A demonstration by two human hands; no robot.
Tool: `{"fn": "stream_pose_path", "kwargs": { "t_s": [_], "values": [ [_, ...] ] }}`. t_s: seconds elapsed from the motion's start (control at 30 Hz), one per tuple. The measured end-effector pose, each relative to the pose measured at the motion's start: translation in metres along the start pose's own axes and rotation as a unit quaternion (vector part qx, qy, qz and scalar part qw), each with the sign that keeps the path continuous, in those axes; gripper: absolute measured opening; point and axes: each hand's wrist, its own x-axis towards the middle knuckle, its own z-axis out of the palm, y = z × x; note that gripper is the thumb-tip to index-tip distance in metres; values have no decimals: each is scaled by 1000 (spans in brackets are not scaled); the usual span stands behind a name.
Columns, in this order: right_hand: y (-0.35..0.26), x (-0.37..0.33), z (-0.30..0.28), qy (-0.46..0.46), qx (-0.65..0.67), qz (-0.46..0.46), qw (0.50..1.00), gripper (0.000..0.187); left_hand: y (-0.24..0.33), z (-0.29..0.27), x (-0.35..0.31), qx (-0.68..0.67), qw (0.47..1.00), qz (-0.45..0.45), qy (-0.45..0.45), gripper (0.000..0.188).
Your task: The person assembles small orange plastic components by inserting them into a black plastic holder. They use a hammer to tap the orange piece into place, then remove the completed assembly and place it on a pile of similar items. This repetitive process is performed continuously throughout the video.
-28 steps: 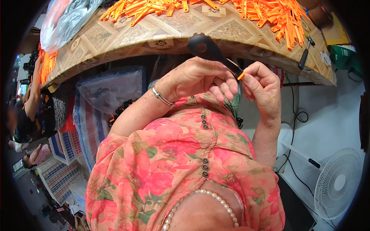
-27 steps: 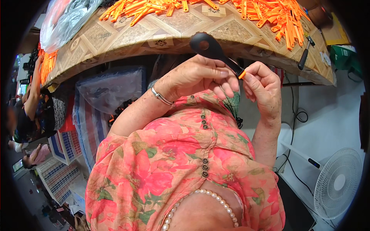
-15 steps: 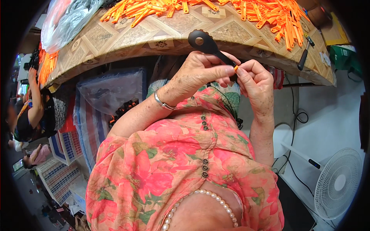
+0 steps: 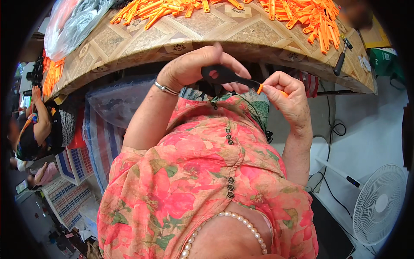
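A black spaghetti server head (image 4: 222, 75), round with a hole in it, lies tilted in front of my left palm. Its narrow neck meets the tip of an orange plastic handle (image 4: 260, 88). Pinched between the thumb and fingers of my right hand (image 4: 288, 93), that handle is mostly hidden. My left hand (image 4: 207, 62) has its fingers stretched out behind the black head, not wrapped round it. Both hands are in front of the table edge, above my lap.
Piles of orange handles (image 4: 321, 26) cover the far side of the patterned table (image 4: 189, 32). A black-handled hammer (image 4: 340, 60) lies at its right end, and a plastic bag (image 4: 71, 30) at its left. A white fan (image 4: 379, 203) stands lower right; another person (image 4: 41, 125) sits left.
My left hand has loosened its grip and moved left. The black head has swung down from upright to nearly level. My right hand still pinches the orange handle.
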Motion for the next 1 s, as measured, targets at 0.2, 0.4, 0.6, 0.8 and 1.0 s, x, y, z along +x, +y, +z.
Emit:
{"fn": "stream_pose_path", "kwargs": {
  "t_s": [0.2,0.4,0.6,0.8,1.0],
  "values": [
    [3,-3,5,1,-71,-6,997,10,52,25,0,340,936,-25,-88,51],
    [-3,-6,5,8,-171,-30,985,10,63,60,4,628,779,-5,-9,39],
    [0,-2,12,65,-192,-130,971,8,34,63,18,637,769,22,60,17],
    [-7,-4,8,55,-328,-246,910,25,26,53,19,500,865,-16,44,18],
    [2,-1,7,61,-257,-243,933,20,26,51,22,490,871,-10,31,15]
  ]
}}
